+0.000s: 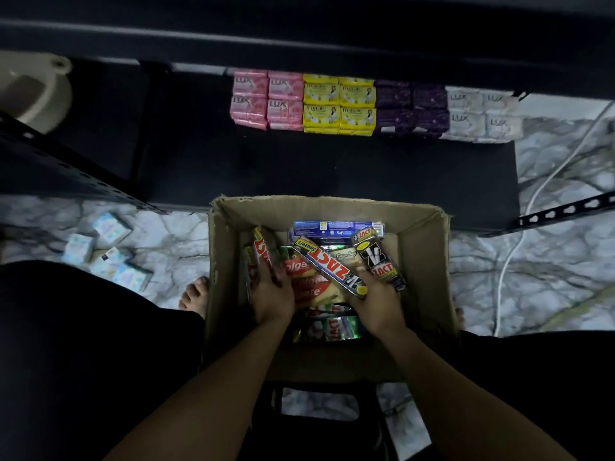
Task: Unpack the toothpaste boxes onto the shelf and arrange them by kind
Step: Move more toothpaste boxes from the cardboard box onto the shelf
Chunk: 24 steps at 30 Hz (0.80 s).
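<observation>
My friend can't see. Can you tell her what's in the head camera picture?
Two hands, left and right, dig into a cardboard box of toothpaste boxes on a marble floor. Beyond it, soap bars sit sorted by colour on a dark shelf.

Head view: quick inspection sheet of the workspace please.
Surface: black shelf, front part bare.
Job's things: toothpaste boxes jumbled in open cardboard carton; none on shelf.
Clutter: soap bars rowed by colour at shelf back; small pale packs on marble floor.
Grippers: left hand grips a red box; right hand grips black Zact boxes.
Cables: white cable on floor, right.
Surroundings: black rack struts; beige plastic item, far left.
</observation>
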Tool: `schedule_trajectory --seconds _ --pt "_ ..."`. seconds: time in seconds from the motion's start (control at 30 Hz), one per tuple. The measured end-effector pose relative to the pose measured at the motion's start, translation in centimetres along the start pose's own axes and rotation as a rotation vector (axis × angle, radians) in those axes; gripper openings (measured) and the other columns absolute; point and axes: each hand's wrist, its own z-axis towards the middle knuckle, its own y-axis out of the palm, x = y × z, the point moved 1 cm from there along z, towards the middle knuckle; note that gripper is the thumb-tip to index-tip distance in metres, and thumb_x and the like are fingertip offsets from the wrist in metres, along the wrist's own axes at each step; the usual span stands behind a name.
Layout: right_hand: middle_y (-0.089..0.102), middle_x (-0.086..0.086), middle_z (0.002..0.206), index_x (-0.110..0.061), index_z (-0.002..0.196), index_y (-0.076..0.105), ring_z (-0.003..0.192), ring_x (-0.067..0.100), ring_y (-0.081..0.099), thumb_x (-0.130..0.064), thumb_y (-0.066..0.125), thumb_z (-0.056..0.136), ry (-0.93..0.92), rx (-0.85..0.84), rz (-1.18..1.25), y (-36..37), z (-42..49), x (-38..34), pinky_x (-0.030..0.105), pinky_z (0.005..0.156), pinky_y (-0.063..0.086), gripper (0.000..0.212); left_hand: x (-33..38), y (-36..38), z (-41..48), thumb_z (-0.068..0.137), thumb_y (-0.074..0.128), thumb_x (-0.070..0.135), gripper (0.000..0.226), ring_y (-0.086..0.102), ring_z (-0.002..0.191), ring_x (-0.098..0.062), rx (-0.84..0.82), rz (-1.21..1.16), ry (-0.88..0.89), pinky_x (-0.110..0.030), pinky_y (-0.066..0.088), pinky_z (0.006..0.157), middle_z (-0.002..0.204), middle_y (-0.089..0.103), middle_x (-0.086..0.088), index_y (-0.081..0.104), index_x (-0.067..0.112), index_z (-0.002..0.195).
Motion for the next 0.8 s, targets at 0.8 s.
schedule_trajectory --seconds 0.8 --pt "0.064 -0.017 0.123 -0.036 0.129 0.062 0.109 -0.001 0.059 -0.038 0.076 0.085 -0.559 0.369 0.125 -20.2 -11.3 -14.2 0.015 0.093 0.044 0.046 10.6 -23.6 -9.5 0.079 0.076 0.039 0.030 0.060 0.060 0.004 0.176 -0.012 0.809 -0.015 0.049 0.055 0.074 0.071 0.014 0.076 0.033 0.108"
